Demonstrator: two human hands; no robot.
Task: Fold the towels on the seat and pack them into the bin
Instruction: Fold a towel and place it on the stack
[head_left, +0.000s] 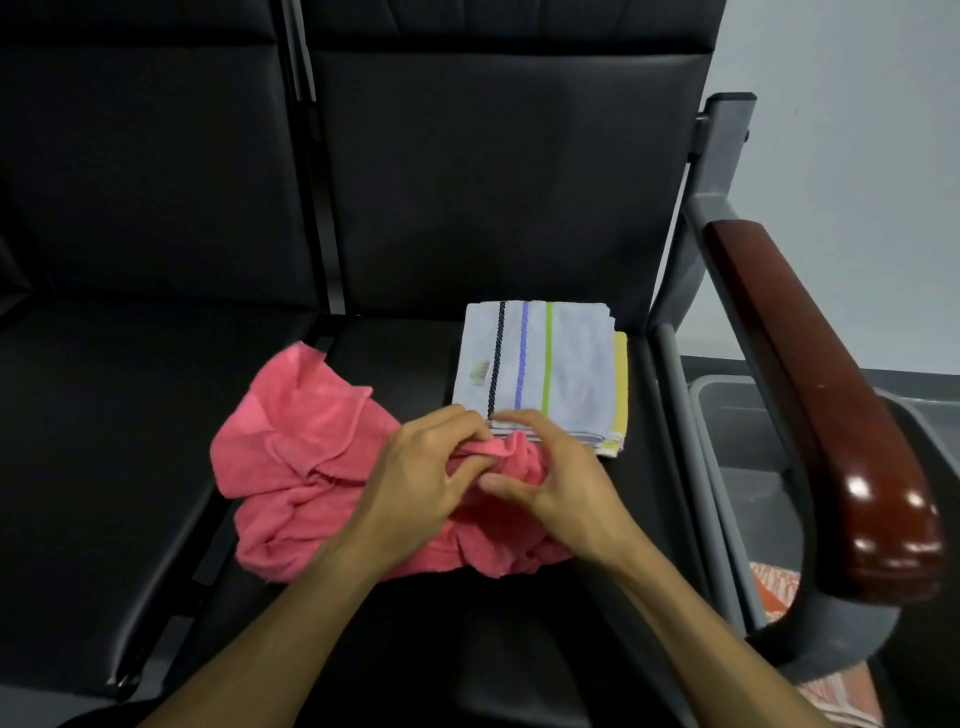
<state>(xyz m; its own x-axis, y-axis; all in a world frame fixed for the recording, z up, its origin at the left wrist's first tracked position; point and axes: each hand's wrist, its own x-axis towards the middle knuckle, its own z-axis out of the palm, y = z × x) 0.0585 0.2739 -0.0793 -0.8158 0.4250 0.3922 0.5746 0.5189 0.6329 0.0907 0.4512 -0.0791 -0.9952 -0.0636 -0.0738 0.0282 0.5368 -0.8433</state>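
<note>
While both hands' fingers (470, 470) pinch the pink towel (301, 457), the striped towel's label (480, 372) stays unreadable.

The yellow towel (619, 387) shows only as a strip along the right edge and near corner — the folded white striped towel (535, 364) covers the rest. The label on the white towel is too small to read. The grey bin (737, 410) sits largely behind the wooden armrest (815, 395) and seat frame — its contents cannot be told. Both forearms are cut off by the bottom edge.
</note>
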